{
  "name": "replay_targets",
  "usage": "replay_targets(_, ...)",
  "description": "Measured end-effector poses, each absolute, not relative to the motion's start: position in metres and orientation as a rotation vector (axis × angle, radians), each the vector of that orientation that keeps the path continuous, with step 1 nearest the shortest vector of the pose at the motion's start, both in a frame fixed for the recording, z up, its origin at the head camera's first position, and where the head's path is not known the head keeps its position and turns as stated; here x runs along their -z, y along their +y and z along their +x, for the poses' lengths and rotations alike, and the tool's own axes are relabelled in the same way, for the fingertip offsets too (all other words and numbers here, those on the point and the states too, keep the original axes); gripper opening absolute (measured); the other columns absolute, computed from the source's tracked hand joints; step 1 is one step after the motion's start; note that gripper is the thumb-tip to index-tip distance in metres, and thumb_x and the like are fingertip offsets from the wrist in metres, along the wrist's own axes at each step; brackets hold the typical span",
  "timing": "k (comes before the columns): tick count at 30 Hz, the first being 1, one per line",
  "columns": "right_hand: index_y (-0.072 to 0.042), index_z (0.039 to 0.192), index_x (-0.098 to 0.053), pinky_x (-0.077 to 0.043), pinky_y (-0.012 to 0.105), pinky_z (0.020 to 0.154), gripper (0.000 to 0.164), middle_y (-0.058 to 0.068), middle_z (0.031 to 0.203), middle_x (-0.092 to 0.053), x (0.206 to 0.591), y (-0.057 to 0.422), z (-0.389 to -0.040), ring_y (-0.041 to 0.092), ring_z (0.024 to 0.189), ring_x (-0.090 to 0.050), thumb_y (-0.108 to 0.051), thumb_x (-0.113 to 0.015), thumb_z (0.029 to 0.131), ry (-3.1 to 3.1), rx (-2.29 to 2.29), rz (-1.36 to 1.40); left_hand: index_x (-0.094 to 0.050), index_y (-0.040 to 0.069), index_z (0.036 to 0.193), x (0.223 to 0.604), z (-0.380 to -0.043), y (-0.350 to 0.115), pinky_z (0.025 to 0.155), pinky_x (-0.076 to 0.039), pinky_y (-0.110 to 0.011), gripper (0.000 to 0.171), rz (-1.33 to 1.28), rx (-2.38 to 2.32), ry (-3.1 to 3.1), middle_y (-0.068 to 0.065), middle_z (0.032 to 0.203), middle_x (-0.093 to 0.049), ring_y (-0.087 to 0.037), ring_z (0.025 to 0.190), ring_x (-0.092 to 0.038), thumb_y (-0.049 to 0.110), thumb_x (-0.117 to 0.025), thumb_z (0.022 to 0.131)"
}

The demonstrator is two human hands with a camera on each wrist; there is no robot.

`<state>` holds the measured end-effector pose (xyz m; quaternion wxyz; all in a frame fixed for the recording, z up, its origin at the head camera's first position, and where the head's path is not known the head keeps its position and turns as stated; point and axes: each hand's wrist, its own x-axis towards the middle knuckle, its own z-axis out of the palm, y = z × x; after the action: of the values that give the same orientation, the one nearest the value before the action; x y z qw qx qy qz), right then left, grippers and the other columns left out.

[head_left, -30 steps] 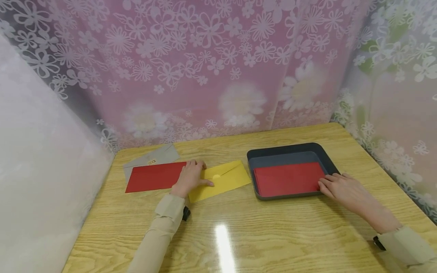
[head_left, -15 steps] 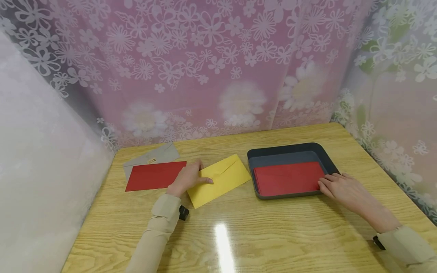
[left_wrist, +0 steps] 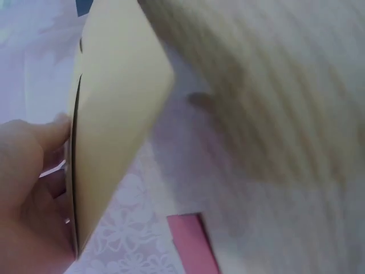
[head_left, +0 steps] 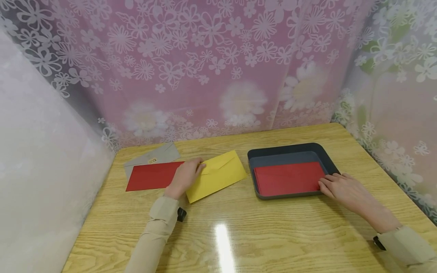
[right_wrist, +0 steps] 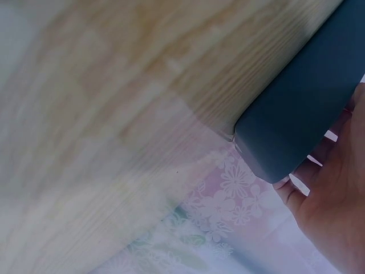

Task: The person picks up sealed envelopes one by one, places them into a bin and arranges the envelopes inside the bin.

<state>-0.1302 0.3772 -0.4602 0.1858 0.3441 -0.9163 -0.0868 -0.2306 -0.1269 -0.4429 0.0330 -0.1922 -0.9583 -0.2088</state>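
The left hand (head_left: 184, 176) pinches the left end of a yellow envelope (head_left: 218, 176), which lies at its 3 o'clock. The envelope looks tipped up, but how much of it is off the table is hard to tell. The right hand (head_left: 345, 189) has its fingers bent around the near right corner of a dark tray (head_left: 290, 158), which sits at that hand's 9 to 10 o'clock.

To do this well, the left hand should pinch softly so the paper does not crease, and keep the envelope's free end away from the tray's rim. The right hand should hold the tray steady without tipping it.

A red stack (head_left: 290, 178) of envelopes lies inside the tray, on its 6 o'clock side. At the left hand's 9 o'clock is one red envelope (head_left: 153, 177), partly over a gray envelope (head_left: 162, 152) at 10 to 11 o'clock. The wooden table (head_left: 273, 227) meets a pink flower curtain (head_left: 222, 76) at 12 o'clock.
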Motion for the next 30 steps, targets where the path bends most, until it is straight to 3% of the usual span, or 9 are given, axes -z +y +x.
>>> replay_targets(4, -0.003, 0.104, -0.071, -0.054, 0.053, 0.081, 0.042, 0.011, 0.101, -0.071, 0.460, 0.377, -0.129, 0.034, 0.088, -0.067, -0.029, -0.039, 0.110, -2.615, 0.206, 0.941, -0.066, 0.010, 0.103, 0.438, -0.232, -0.127, 0.060, -0.047, -0.033, 0.023, -0.555, 0.563, -2.855, -0.002, 0.087, -0.064, -0.018, 0.069, -0.055, 0.027, -0.051, 0.108)
replay_targets(5, -0.003, 0.104, -0.071, -0.054, 0.053, 0.081, 0.041, 0.012, 0.101, -0.071, 0.460, 0.377, -0.129, 0.034, 0.088, -0.067, -0.028, -0.039, 0.110, -2.617, 0.208, 0.942, -0.065, 0.010, 0.100, 0.436, -0.232, -0.127, 0.059, -0.046, -0.034, 0.024, -0.550, 0.544, -2.827, -0.002, 0.085, -0.063, -0.019, 0.070, -0.054, 0.027, -0.050, 0.108)
replay_targets(7, -0.003, 0.104, -0.071, -0.054, 0.054, 0.081, 0.048, 0.012, 0.102, -0.071, 0.460, 0.378, -0.129, 0.034, 0.088, -0.067, -0.030, -0.032, 0.112, -2.605, 0.225, 0.956, -0.064, 0.010, 0.096, 0.433, -0.234, -0.125, 0.057, -0.046, -0.034, 0.026, -0.551, 0.498, -2.768, -0.004, 0.083, -0.062, -0.020, 0.070, -0.054, 0.028, -0.049, 0.109)
replay_targets(11, -0.004, 0.103, -0.070, -0.054, 0.054, 0.080, 0.084, 0.012, 0.101, -0.070, 0.461, 0.379, -0.129, 0.034, 0.087, -0.066, -0.039, 0.006, 0.108, -2.565, 0.251, 0.990, -0.063, 0.007, 0.095, 0.426, -0.236, -0.122, 0.062, -0.046, -0.035, 0.028, -0.588, 0.422, -2.640, -0.007, 0.082, -0.063, -0.024, 0.072, -0.053, 0.027, -0.048, 0.109)
replay_targets(14, -0.004, 0.102, -0.070, -0.054, 0.054, 0.079, 0.082, 0.011, 0.099, -0.070, 0.462, 0.380, -0.129, 0.034, 0.086, -0.066, -0.040, 0.002, 0.110, -2.573, 0.221, 0.973, -0.063, 0.006, 0.094, 0.420, -0.237, -0.118, 0.068, -0.047, -0.036, 0.027, -0.637, 0.365, -2.542, -0.007, 0.082, -0.063, -0.025, 0.074, -0.054, 0.025, -0.049, 0.109)
replay_targets(19, -0.004, 0.102, -0.071, -0.053, 0.055, 0.081, 0.059, 0.010, 0.098, -0.070, 0.462, 0.379, -0.129, 0.034, 0.086, -0.066, -0.036, -0.023, 0.113, -2.603, 0.183, 0.934, -0.063, 0.005, 0.094, 0.408, -0.238, -0.109, 0.070, -0.048, -0.035, 0.025, -0.685, 0.288, -2.412, -0.008, 0.084, -0.060, -0.025, 0.076, -0.056, 0.022, -0.051, 0.108)
replay_targets(22, -0.004, 0.102, -0.071, -0.053, 0.055, 0.080, 0.059, 0.010, 0.098, -0.070, 0.462, 0.379, -0.129, 0.034, 0.086, -0.066, -0.037, -0.024, 0.113, -2.599, 0.181, 0.934, -0.064, 0.005, 0.096, 0.398, -0.237, -0.101, 0.072, -0.047, -0.034, 0.025, -0.687, 0.244, -2.388, -0.009, 0.087, -0.058, -0.025, 0.078, -0.054, 0.023, -0.051, 0.108)
replay_targets(30, -0.005, 0.100, -0.070, -0.054, 0.052, 0.076, 0.083, 0.010, 0.097, -0.069, 0.463, 0.379, -0.132, 0.032, 0.083, -0.065, -0.040, 0.004, 0.109, -2.537, 0.223, 0.983, -0.064, 0.006, 0.098, 0.374, -0.239, -0.065, 0.081, -0.049, -0.034, 0.026, -0.767, 0.236, -2.354, -0.009, 0.095, -0.060, -0.025, 0.087, -0.056, 0.026, -0.052, 0.108)
